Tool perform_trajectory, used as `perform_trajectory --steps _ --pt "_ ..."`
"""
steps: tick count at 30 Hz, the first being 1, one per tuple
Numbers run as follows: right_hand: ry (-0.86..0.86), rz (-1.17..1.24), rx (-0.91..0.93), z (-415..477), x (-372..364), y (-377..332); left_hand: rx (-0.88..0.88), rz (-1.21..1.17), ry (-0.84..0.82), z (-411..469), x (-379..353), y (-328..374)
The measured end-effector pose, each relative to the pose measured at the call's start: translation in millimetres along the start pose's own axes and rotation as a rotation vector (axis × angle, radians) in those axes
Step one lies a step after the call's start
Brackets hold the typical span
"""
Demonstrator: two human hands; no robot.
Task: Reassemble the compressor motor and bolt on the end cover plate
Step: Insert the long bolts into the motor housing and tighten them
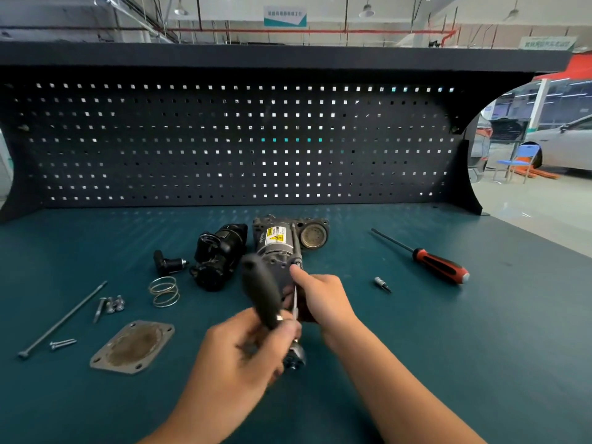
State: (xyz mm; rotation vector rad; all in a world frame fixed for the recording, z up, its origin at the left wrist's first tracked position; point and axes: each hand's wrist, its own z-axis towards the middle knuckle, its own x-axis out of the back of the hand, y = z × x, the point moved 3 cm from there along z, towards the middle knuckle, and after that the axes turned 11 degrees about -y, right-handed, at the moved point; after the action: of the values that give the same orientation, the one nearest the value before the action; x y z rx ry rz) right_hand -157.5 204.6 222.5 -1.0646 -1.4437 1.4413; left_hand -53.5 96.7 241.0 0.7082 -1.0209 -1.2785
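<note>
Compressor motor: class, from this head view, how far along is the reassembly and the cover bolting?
Done: one long bolt runs along the compressor motor side. In hand: the left hand grips a blurred black-handled tool while the right hand holds the motor's near end. Left: the end cover plate, a second long bolt, the cap screws and the spring lie loose on the bench.
</note>
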Motion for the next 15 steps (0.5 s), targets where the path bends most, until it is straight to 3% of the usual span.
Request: perform_trajectory --steps 5,10,13,15 --pt "-0.039 0.112 -0.074 -2 -2 0 0.34 -0.311 0.055 -25 -1 -19" --pt "-0.034 0.11 -0.085 -3 -1 0 0.681 -0.807 0.066 -33 -12 -24" --pt "-0.032 0.133 -0.086 -4 -1 -1 0.755 -0.952 0.028 -31 -12 -27" --pt "-0.035 0.159 -0.082 -4 -3 -2 0.738 -0.862 0.024 -29 -9 -28"
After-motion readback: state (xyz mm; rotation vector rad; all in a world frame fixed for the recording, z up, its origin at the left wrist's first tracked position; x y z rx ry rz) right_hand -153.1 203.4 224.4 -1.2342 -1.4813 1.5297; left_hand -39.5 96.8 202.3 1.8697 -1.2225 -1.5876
